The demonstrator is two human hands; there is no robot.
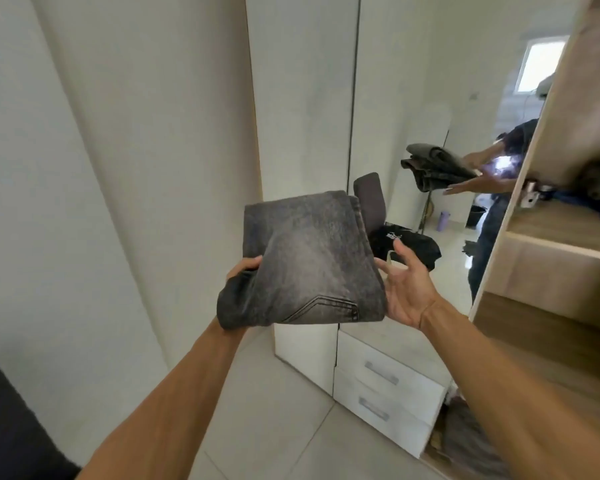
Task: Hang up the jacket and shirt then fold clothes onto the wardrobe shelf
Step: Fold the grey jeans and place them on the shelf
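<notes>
Wardrobe shelf (565, 233) waits at my right; my left hand (245, 270) grips the folded jeans (309, 258), right hand (407, 289) spread beside; I'd slide them in flat, supporting underneath.

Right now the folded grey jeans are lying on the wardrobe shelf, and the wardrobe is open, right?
Not quite. The folded grey jeans are not on the wardrobe shelf. They are held up in the air: the left hand grips one corner and the right hand is open at their side. The wardrobe is open, as the head view shows.
</notes>
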